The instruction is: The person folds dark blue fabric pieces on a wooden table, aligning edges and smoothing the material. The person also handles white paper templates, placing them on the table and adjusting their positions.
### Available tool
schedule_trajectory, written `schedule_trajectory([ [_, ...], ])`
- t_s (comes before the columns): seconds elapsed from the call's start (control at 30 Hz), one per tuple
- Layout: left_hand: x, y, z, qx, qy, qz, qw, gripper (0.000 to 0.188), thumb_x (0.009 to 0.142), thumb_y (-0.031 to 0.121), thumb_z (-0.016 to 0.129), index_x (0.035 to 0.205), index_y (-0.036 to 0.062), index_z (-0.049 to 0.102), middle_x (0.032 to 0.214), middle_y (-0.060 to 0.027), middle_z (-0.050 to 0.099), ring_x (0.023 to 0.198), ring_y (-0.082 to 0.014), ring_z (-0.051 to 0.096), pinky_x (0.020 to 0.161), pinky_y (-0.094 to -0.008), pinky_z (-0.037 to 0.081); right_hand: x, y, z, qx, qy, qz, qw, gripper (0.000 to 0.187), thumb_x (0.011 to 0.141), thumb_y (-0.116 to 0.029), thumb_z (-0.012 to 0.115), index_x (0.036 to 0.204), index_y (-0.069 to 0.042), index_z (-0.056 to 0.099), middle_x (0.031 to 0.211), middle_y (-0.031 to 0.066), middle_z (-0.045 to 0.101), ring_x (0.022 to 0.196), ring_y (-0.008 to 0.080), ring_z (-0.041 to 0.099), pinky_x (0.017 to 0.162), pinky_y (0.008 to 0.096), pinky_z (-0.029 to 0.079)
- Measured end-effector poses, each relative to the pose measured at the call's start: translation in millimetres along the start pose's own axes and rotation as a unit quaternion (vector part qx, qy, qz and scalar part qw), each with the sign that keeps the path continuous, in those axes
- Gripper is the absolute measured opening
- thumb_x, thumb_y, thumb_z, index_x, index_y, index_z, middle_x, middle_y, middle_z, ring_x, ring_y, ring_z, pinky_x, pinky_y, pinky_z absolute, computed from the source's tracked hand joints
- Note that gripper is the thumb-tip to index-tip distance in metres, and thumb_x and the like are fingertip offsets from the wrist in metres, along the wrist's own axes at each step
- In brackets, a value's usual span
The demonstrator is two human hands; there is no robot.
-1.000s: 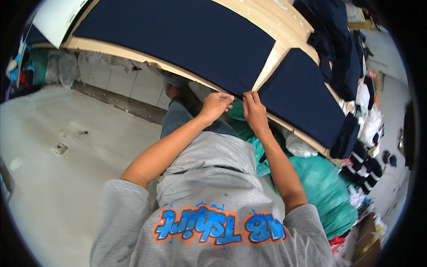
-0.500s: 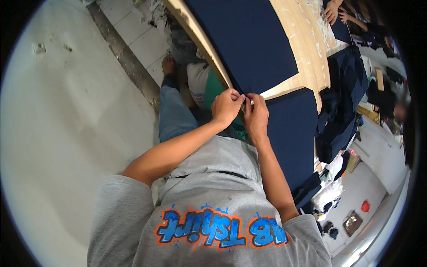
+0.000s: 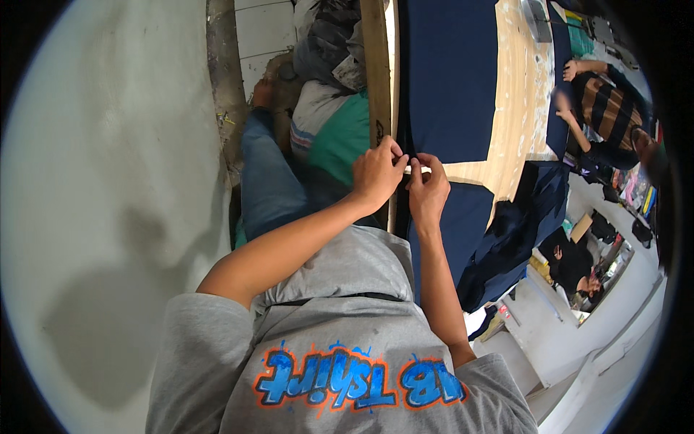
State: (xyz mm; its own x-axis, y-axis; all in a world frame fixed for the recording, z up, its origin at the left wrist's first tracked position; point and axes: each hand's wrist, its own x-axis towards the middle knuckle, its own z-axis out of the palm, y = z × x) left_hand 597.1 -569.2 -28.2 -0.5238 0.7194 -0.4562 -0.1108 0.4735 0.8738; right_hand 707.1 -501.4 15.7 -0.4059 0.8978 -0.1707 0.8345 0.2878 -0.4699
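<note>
Since the earlier frames the view has swung round: the desk (image 3: 515,108), which ran across the top, now runs up the right half, and both hands have travelled with the cloth edge toward the centre. The left hand (image 3: 376,173) and right hand (image 3: 428,189) meet at the desk's near edge, fingertips pinched together on a small pale thing (image 3: 418,169) at the border of the navy fabric (image 3: 448,79); what it is I cannot tell, it is too small. A second navy piece (image 3: 455,231) lies at 5 o'clock of the hands and hangs over the edge. The pinch is fine and right at the rim, so a slip could drop the pale thing down between the desk and the stuffed sacks (image 3: 329,123) at 10 o'clock. A tug might also drag the smoothed navy fabric askew. At 2 o'clock another person in a striped top (image 3: 607,108) works on the same desk, and pulling there could shift the cloth.
</note>
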Motion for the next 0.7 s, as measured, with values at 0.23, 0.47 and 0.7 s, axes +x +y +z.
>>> schedule_trajectory([
  [0.23, -2, -7, 8, -0.082, 0.038, -0.012, 0.996, 0.027, 0.093, 0.015, 0.082, 0.109, 0.0067, 0.062, 0.084, -0.0112, 0.078, 0.083, -0.0354, 0.076, 0.074, -0.0489, 0.057, -2, -16, -14, 0.004, 0.024, -0.054, 0.998, 0.018, 0.103, -0.012, 0.073, 0.116, 0.0, 0.07, 0.097, 0.0106, 0.074, 0.068, 0.0173, 0.063, 0.066, 0.0339, 0.052],
  [0.47, -9, -12, 15, -0.1, 0.051, -0.009, 0.994, 0.026, 0.096, 0.02, 0.082, 0.112, 0.0011, 0.073, 0.088, -0.0132, 0.08, 0.081, -0.0244, 0.078, 0.073, -0.0389, 0.059, 11, 2, -11, -0.023, -0.052, -0.132, 0.99, 0.016, 0.103, -0.011, 0.072, 0.114, 0.0, 0.069, 0.101, 0.0133, 0.071, 0.078, 0.0226, 0.066, 0.071, 0.0351, 0.053],
  [0.7, -12, -16, 7, -0.117, 0.011, -0.032, 0.993, 0.023, 0.099, 0.027, 0.078, 0.099, 0.0041, 0.081, 0.085, -0.0112, 0.08, 0.077, -0.0284, 0.078, 0.07, -0.0416, 0.058, 7, 3, -9, 0.007, -0.023, -0.145, 0.989, 0.013, 0.102, -0.006, 0.07, 0.112, 0.002, 0.068, 0.101, 0.0131, 0.068, 0.086, 0.0263, 0.063, 0.078, 0.0376, 0.051],
])
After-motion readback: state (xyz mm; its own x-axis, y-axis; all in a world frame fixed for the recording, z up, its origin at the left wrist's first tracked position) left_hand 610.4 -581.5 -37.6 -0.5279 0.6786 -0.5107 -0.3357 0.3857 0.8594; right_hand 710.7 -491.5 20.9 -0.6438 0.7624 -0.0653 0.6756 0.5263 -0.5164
